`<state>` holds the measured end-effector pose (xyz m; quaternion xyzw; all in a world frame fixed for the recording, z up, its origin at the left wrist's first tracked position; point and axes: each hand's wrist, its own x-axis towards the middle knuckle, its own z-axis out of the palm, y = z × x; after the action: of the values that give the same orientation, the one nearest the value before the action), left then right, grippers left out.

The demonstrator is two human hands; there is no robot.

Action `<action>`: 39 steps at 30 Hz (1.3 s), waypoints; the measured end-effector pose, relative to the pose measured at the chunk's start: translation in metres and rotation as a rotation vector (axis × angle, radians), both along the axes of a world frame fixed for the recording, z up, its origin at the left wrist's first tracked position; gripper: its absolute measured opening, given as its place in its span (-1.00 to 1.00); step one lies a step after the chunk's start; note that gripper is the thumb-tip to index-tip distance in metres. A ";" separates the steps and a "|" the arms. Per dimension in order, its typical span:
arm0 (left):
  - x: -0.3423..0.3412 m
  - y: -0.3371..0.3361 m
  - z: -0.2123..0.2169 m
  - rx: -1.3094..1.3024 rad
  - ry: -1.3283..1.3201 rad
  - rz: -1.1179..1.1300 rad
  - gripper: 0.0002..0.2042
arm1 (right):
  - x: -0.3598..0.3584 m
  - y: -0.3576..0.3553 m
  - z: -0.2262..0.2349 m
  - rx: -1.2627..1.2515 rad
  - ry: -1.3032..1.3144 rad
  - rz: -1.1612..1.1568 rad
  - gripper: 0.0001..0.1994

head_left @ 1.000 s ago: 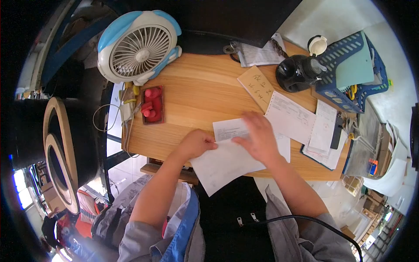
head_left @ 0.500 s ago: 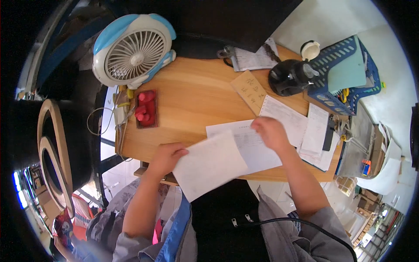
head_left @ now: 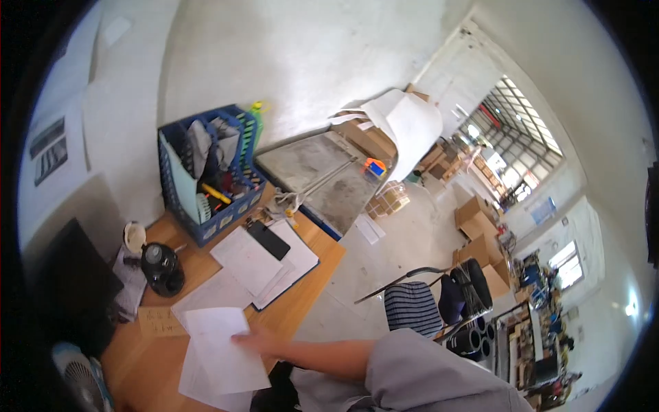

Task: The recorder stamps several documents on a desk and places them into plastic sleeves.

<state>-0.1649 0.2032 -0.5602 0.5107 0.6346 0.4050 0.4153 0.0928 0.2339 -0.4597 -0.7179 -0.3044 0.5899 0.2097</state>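
My right hand (head_left: pixel 255 341) is closed on the right edge of a white sheet of paper (head_left: pixel 221 347), its fingers partly blurred. Another white sheet (head_left: pixel 194 384) lies beneath it on the wooden desk (head_left: pixel 312 268). Just beyond are a loose sheet (head_left: pixel 209 292), a small stack of papers (head_left: pixel 240 252) on a clipboard, and a black phone (head_left: pixel 268 239) resting on top. A brown card with handwriting (head_left: pixel 154 321) touches the papers at the left. My left hand is out of the picture.
A black bottle with its white lid raised (head_left: pixel 163 271) stands at the left, near a dark monitor (head_left: pixel 75 285) and a fan (head_left: pixel 79 378). A blue basket (head_left: pixel 209 230) sits at the desk's far edge. Beyond the right edge are a striped chair (head_left: pixel 412 307) and cardboard boxes (head_left: pixel 477 216).
The view has swung far to the right, bringing in the room behind the desk. My left hand has left the picture. My right hand now grips the upper sheet's edge.
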 end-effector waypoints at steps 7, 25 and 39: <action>0.045 0.025 0.003 0.229 0.059 0.003 -0.86 | 0.048 -0.084 -0.082 0.027 -0.055 -0.220 -0.42; -0.164 -0.184 -0.126 -0.042 0.913 0.521 -0.90 | -0.016 -0.042 -0.029 0.087 0.209 -0.222 -0.52; -0.120 -0.266 -0.070 -0.179 0.315 0.963 -0.89 | -0.094 0.060 -0.079 0.094 0.306 -0.083 -0.65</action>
<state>-0.2846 -0.0625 -0.6304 0.1778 0.8849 0.4125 0.1233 -0.0017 0.2934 -0.5389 -0.6212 -0.2662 0.6682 0.3110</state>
